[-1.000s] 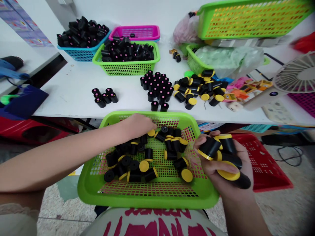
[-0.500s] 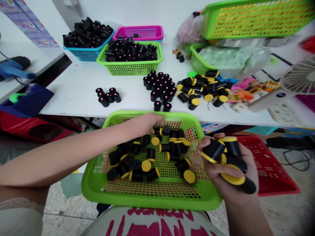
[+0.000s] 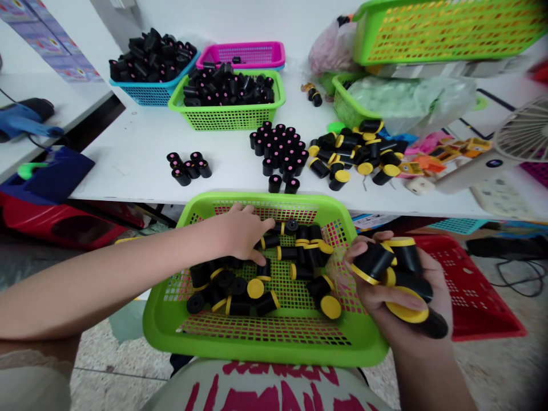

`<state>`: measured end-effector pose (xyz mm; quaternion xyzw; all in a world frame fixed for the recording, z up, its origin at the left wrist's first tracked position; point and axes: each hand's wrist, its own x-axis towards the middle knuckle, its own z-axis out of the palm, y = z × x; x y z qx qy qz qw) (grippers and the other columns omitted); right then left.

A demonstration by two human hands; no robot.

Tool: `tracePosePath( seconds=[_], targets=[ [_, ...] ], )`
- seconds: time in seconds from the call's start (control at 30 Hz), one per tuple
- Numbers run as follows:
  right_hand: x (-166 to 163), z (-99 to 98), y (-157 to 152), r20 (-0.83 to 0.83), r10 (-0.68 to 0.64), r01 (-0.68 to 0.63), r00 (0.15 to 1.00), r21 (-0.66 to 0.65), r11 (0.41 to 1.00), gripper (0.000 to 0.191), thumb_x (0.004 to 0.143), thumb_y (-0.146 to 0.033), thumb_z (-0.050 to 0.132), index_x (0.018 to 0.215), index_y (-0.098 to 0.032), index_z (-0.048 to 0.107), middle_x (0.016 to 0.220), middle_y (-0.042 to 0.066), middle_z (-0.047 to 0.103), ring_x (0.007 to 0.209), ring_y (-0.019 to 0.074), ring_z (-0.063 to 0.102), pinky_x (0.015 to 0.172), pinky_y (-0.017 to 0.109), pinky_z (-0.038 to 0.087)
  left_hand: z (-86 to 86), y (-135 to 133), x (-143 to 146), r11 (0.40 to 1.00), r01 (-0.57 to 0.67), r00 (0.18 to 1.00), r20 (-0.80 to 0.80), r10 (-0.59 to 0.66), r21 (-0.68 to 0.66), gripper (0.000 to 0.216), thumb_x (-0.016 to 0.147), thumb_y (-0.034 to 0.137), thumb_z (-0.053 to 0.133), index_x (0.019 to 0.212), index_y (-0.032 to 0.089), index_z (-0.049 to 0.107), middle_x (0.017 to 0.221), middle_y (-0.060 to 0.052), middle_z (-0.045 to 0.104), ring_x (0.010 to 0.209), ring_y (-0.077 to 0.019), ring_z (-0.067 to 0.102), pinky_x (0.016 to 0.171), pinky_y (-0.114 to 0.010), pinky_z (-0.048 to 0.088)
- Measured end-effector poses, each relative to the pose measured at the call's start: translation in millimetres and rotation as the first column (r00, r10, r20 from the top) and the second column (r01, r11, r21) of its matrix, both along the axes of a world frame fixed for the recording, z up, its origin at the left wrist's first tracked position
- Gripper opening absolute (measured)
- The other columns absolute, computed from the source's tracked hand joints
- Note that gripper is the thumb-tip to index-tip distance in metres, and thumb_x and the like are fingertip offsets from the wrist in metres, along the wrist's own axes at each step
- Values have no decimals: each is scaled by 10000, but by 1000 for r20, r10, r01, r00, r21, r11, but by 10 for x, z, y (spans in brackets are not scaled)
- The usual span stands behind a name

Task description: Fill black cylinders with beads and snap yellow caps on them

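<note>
A pale wall [image 3: 295, 23] and speckled floor [image 3: 98, 394] surround a white table [image 3: 128, 177]. By its front edge is a green basket [image 3: 265, 354] of tubes [image 3: 268, 302]; above these the left hand [image 3: 240, 234] spreads its fingers, and the right hand [image 3: 381, 294] grips several.

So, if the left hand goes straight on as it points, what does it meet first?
Likely a yellow-capped black cylinder beside the left hand in the green basket; depth is unclear, they may already touch.

Two hands [image 3: 240, 233], dozens of canisters [image 3: 373, 262], one fan [image 3: 517, 140]
</note>
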<state>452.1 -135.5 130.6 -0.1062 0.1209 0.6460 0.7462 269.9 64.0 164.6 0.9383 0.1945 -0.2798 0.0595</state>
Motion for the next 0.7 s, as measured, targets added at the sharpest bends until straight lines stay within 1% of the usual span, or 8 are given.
tracePosePath(
  seconds=[0.07,0.17,0.3,0.4,0.47,0.53,0.63,0.7],
  targets=[
    [-6,7,6,-2,-3,3,1000,-8,1000,282,811,-286,533,1093,-279,540,1005,85,567,1046,249,622,346,146,515,-30,-55,0,1000,12,999,-33,-12,15,812,751,642,634,1392,192,420,1145,-203,661,1182,-417,479,971,-522,344],
    [-11,19,11,-2,-10,10,1000,-18,1000,268,813,-289,523,1079,-265,545,996,93,565,1041,255,624,335,143,503,-88,-129,12,997,67,995,-69,-65,22,830,750,625,634,1422,204,390,1156,-217,652,1170,-434,476,965,-526,334],
    [-14,27,10,-2,-13,12,1000,-29,999,280,806,-285,523,1083,-263,551,991,92,558,1015,254,631,329,140,496,-143,-161,59,996,86,994,-64,-84,36,830,744,614,647,1423,220,378,1134,-196,662,1118,-406,505,959,-515,330],
    [-18,25,14,2,-20,20,1000,-29,999,277,811,-297,519,1083,-261,553,993,96,552,1024,255,627,322,135,490,-141,-135,104,995,91,994,-51,-93,-38,787,757,572,661,1393,199,387,1176,-189,646,1142,-382,491,971,-503,328],
    [-20,21,15,4,-19,20,1000,-20,1000,267,824,-300,505,1084,-263,553,999,99,551,1029,255,625,322,140,494,-129,-106,123,992,88,995,-37,-91,-96,786,748,538,689,1385,199,378,1245,-179,616,1169,-371,475,982,-496,329],
    [-19,13,13,4,-16,16,1000,-11,1000,266,830,-294,504,1090,-273,553,1003,94,554,1026,249,625,332,146,506,-117,-87,127,991,79,997,-13,-81,-109,777,757,533,685,1386,205,370,1309,-172,580,1186,-368,467,984,-487,337],
    [-12,0,9,3,-14,14,1000,6,1000,284,826,-298,518,1108,-282,548,1002,89,556,1028,248,625,344,151,515,-109,-97,109,998,57,998,-13,-57,-21,769,790,602,615,1394,189,380,1308,-203,568,1186,-389,467,978,-497,340],
    [-9,-2,11,1,-11,11,1000,3,1000,276,833,-306,504,1104,-279,547,1001,94,555,1026,254,626,335,153,508,-116,-124,93,997,56,997,-62,-53,47,833,764,669,595,1408,185,385,1259,-226,589,1174,-414,465,975,-519,330]
  ],
)
